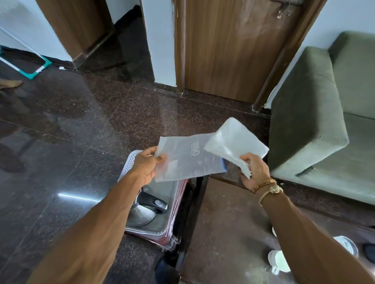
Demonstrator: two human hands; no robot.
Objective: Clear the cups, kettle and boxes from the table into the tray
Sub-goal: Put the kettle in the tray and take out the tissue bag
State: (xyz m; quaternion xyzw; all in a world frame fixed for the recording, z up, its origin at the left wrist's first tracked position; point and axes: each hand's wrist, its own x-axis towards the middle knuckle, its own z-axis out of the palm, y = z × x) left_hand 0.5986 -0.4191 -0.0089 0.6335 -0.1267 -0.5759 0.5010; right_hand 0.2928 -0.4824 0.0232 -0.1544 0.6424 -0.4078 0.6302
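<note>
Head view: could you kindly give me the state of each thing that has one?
Clear plastic zip bag, pinched by left grip.
White folded plastic packet, held in right grip.
Steel kettle with black handle, already in the tray.
White cup, on the brown table.
Brown wooden door, shut.

Floor (64, 118) is showing dark brown, speckled all over with paler flecks. Door (230, 46) is reading warm brown with straight wood grain. Sofa (309, 117) is coming through plain olive green. I am seeing the bag (187, 161) as cloudy clear, with faint grey lettering and a blue strip along one edge; the folded sheets (234, 140) are looking milky white. Tray (129, 162) is showing a white rim dotted with small holes, with maroon along its side. Kettle (143, 215) is gleaming silver, its handle (155, 202) black. Table (227, 230) is reading dull brown, cups (279, 259) white. Wristbands (266, 187) are showing tan and orange. Frame (45, 63) is showing teal and white.
</note>
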